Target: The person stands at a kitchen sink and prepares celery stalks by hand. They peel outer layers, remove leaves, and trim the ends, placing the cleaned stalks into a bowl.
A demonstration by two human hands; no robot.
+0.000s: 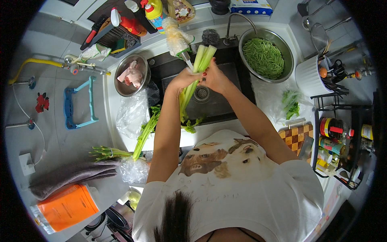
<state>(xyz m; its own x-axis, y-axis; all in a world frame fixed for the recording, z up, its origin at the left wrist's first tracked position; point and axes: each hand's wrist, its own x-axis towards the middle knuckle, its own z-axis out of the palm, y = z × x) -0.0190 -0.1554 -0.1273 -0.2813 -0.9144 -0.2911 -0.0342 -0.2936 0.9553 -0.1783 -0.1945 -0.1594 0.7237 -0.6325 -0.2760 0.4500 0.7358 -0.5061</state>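
Observation:
Both hands are over the black sink (211, 106). My left hand (185, 79) and my right hand (214, 75) hold a bunch of celery stalks (203, 59) between them. Its pale cut ends point up toward the back wall, and its leaves hang toward the sink's front edge. Water runs from the metal tap spout (185, 56) onto the stalks near my left hand. A fluffy cloth (175, 36) is wrapped around the tap. More celery (146, 133) lies across the counter left of my left forearm. The sink drain (201, 93) shows between my forearms.
Left of the sink, a steel bowl (118, 81) holds raw meat (132, 75). At right, a larger steel bowl (289, 65) contains cut green beans (263, 59). A slim curved tap (242, 16) rises behind. A knife (306, 146) rests by a checkered cutting board (294, 136).

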